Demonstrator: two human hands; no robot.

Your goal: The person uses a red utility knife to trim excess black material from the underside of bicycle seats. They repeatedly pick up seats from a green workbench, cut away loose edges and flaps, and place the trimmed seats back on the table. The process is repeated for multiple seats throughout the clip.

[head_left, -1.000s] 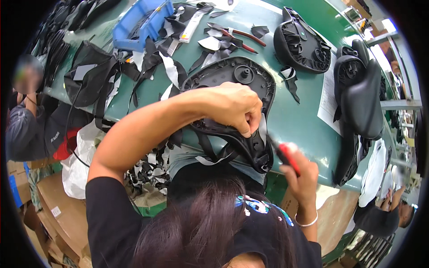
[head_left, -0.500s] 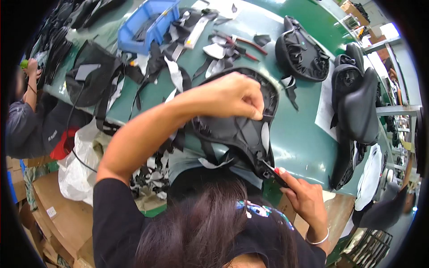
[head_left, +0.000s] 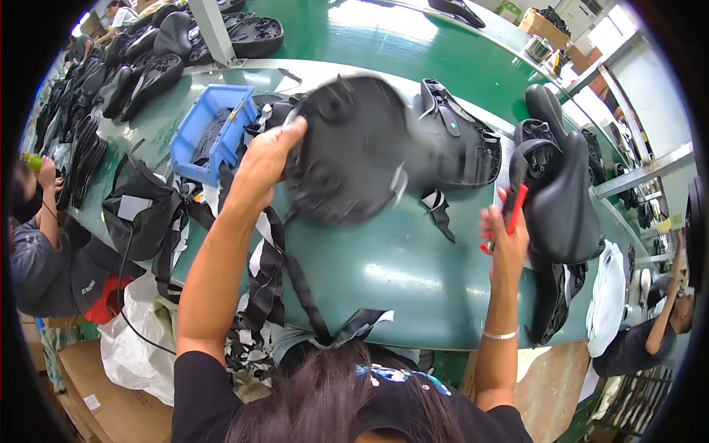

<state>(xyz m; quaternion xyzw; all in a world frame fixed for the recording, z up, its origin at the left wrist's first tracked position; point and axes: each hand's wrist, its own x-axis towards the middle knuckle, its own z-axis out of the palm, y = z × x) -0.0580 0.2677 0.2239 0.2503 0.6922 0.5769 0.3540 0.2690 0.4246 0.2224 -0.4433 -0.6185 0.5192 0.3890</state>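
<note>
A black bicycle saddle (head_left: 347,151), smeared by motion, is held up over the green table (head_left: 391,295). My left hand (head_left: 269,159) grips its left edge, thumb on top. On the right, my right hand (head_left: 506,240) is closed round a red-handled hand tool (head_left: 517,209), apart from the saddle; blur and fingers hide the tool's exact kind. Behind the held saddle's blurred right end lies another saddle (head_left: 473,159), its hollow underside up. Black fabric strips (head_left: 269,273) trail over the table's near edge, left of centre.
A blue bin (head_left: 214,133) stands left, beside a black mesh bag (head_left: 140,207). Stacked saddles (head_left: 565,199) line the right side; more saddles (head_left: 155,74) fill the far left. A co-worker (head_left: 55,251) sits at the left. A metal post (head_left: 213,33) rises behind the bin.
The saddle has moved up and away from my lap, and its near end has swung right. My left hand has shifted to its left edge. My right hand has risen off it with the tool.
</note>
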